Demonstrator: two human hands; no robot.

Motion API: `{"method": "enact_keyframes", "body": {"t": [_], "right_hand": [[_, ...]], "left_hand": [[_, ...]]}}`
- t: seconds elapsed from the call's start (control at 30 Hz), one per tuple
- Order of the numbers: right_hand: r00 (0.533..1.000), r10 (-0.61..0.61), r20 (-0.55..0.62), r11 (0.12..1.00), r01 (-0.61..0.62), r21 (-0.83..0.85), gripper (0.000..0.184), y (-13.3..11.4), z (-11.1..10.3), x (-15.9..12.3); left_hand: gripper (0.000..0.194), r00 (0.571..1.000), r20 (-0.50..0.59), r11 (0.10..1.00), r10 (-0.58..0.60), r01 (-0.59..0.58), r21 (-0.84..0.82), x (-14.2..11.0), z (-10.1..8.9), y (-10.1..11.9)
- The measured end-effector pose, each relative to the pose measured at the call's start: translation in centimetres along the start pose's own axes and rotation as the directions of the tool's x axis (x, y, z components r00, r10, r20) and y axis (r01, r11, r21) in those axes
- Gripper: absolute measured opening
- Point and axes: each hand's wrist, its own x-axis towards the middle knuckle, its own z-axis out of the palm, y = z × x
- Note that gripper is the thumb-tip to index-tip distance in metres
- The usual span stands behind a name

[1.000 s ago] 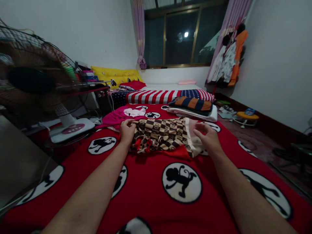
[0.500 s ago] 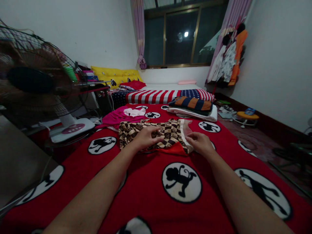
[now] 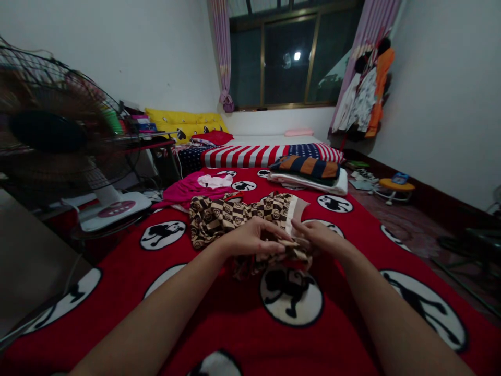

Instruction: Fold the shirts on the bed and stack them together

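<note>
A brown-and-cream checked garment [image 3: 223, 216] with a pale band at its right end lies crumpled on a red blanket [image 3: 230, 324] printed with black monkeys in white circles. My left hand [image 3: 256, 237] pinches its near layer between thumb and fingers, close to the band. At the band's near corner my right hand [image 3: 319, 235] is closed on the cloth, its fingertips partly hidden by folds. Between the hands the near layer is lifted and bunched toward me, over one monkey circle.
Behind the garment lie a magenta garment [image 3: 183, 190] and a stack of folded clothes [image 3: 307, 169]. A fan [image 3: 47, 130] stands at the left. Farther back is a bed with a striped cover [image 3: 242, 155]. A small yellow stool [image 3: 397, 185] stands on the floor at right.
Both hands have come closer together, the left moving right and toward me. They have taken hold of the garment's near layer and pulled it toward me; the red patch there is mostly covered.
</note>
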Motion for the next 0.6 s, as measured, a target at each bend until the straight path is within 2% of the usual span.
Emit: {"method": "enact_keyframes", "body": {"t": [0.07,0.1,0.13,0.17,0.2,0.23,0.27,0.3,0.33,0.37,0.43,0.47,0.53,0.6], "right_hand": [[0.976,-0.159,0.148,0.984,0.144,0.105,0.046,-0.5,0.7,-0.3],[0.951,-0.251,0.181,0.965,0.233,0.117,0.042,-0.6,1.0,-0.5],[0.924,-0.326,0.198,0.944,0.308,0.116,0.038,-0.8,1.3,-0.5],[0.907,-0.367,0.207,0.93,0.351,0.11,0.037,-0.8,1.7,-0.6],[0.902,-0.377,0.21,0.926,0.365,0.098,0.035,-0.9,1.9,-0.6],[0.905,-0.367,0.215,0.93,0.358,0.08,0.033,-0.9,2.1,-0.6],[0.912,-0.346,0.223,0.938,0.34,0.064,0.029,-0.8,2.2,-0.6],[0.918,-0.321,0.232,0.947,0.316,0.059,0.026,-0.8,2.1,-0.6],[0.923,-0.299,0.242,0.954,0.291,0.07,0.024,-0.7,2.0,-0.6],[0.927,-0.279,0.249,0.96,0.264,0.092,0.024,-0.5,1.8,-0.6],[0.942,-0.237,0.238,0.968,0.207,0.145,0.026,-0.2,1.0,-0.5],[0.952,-0.216,0.217,0.969,0.182,0.166,0.027,0.1,0.5,-0.5],[0.977,-0.171,0.127,0.968,0.143,0.206,0.029,0.6,-0.5,-0.2],[0.992,-0.123,-0.025,0.954,0.125,0.274,0.031,1.3,-1.5,0.2]], "left_hand": [[0.038,0.989,0.147,0.998,-0.011,0.02,-0.062,0.2,0.5,0.3],[0.037,0.988,0.154,0.998,-0.016,0.025,-0.055,0.4,0.5,0.2],[0.035,0.995,0.102,1.0,-0.021,0.022,-0.015,0.5,0.2,-0.1],[0.032,1.0,-0.011,0.998,-0.011,0.012,0.063,0.5,-0.4,-0.5],[0.027,0.986,-0.166,0.983,0.021,0.01,0.182,0.5,-1.1,-1.1],[0.024,0.943,-0.326,0.944,0.075,0.038,0.327,0.4,-2.1,-1.8],[0.024,0.877,-0.458,0.878,0.145,0.1,0.469,0.2,-3.1,-2.7],[0.028,0.811,-0.545,0.791,0.212,0.185,0.583,-0.1,-4.2,-3.6],[0.039,0.775,-0.584,0.711,0.24,0.269,0.65,-0.5,-5.2,-4.5],[0.049,0.766,-0.599,0.661,0.233,0.327,0.676,-0.9,-6.0,-5.3],[0.06,0.796,-0.582,0.642,0.165,0.362,0.676,-1.5,-7.3,-6.4],[0.057,0.817,-0.561,0.657,0.132,0.352,0.667,-1.8,-7.6,-6.7],[0.042,0.848,-0.522,0.685,0.09,0.328,0.65,-1.8,-7.6,-6.6],[0.027,0.878,-0.477,0.715,0.044,0.306,0.629,-1.4,-6.7,-5.7]]}}
